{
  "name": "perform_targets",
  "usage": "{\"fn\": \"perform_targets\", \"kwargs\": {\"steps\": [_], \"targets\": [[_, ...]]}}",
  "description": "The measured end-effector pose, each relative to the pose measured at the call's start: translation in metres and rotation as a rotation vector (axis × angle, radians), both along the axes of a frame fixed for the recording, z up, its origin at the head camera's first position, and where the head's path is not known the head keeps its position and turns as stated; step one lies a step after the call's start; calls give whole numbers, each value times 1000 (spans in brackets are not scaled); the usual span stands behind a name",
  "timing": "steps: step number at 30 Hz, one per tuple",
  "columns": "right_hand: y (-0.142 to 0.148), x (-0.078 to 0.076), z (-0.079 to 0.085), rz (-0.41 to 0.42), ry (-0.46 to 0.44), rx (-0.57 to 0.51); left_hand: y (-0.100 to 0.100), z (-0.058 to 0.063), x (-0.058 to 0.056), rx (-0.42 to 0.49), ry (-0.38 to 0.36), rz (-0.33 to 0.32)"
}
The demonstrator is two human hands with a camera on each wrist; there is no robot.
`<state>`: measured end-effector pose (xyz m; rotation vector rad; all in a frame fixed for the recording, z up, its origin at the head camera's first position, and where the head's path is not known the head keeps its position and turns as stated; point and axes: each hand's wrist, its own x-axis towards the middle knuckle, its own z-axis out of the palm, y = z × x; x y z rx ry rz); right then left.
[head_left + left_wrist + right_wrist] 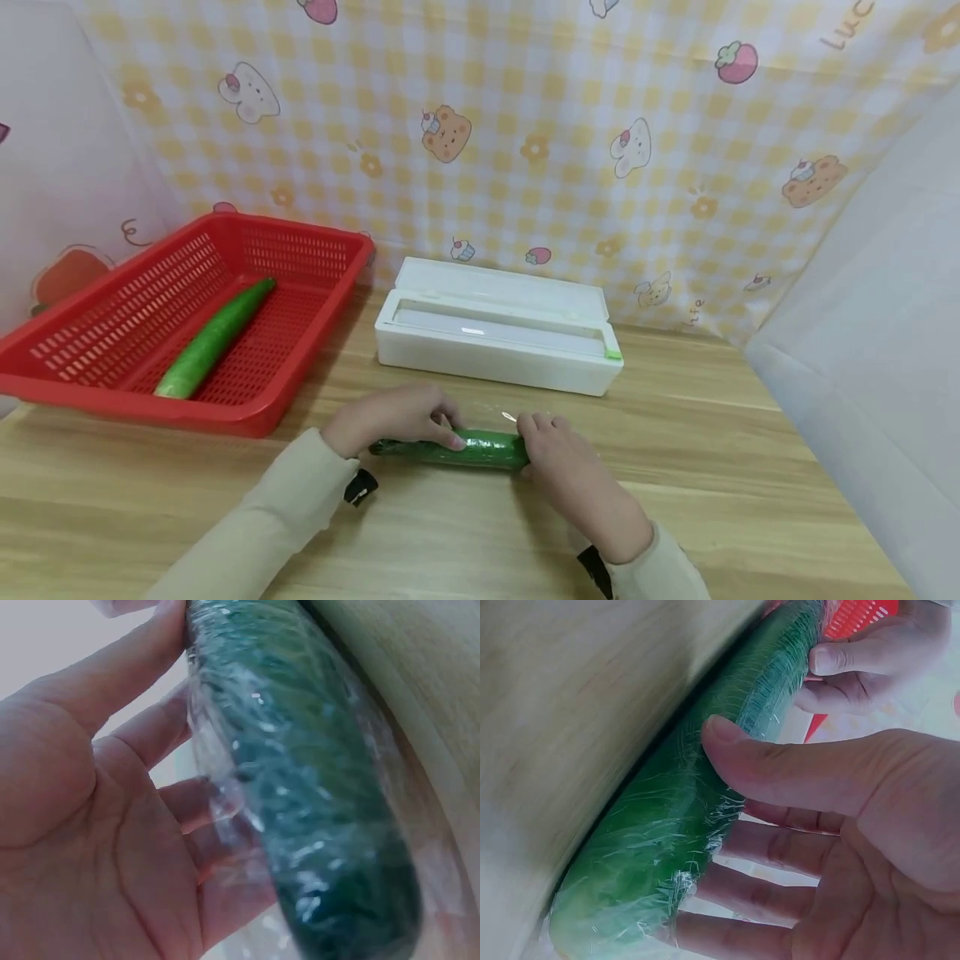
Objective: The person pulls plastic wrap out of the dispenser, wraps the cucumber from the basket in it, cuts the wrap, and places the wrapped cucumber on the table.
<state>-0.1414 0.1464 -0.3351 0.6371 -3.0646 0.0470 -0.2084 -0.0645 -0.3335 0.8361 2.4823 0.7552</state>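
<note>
A green cucumber (491, 448) in crinkled clear plastic wrap lies crosswise on the wooden table, in front of me. My left hand (405, 414) holds its left part, thumb on the near side and fingers at the far side. At the right end, my right hand (562, 462) grips it from above. In the right wrist view, the right thumb presses on the wrapped cucumber (660, 810) while the other fingers reach along its opposite side. The left wrist view shows loose film around the cucumber (315, 787), against the left fingers.
Behind the hands stands a long white cling-film box (495, 358), its lid raised. A red plastic basket (281, 408) at the left holds another cucumber (213, 342) without visible wrap. A checked, printed curtain (525, 108) hangs along the table's back edge.
</note>
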Motion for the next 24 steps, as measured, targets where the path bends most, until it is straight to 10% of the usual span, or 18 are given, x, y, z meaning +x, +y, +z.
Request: {"fn": "perform_targets", "kwargs": {"steps": [24], "targets": [[9, -3, 1, -62, -60, -88, 17, 8, 23, -146, 298, -50]]}}
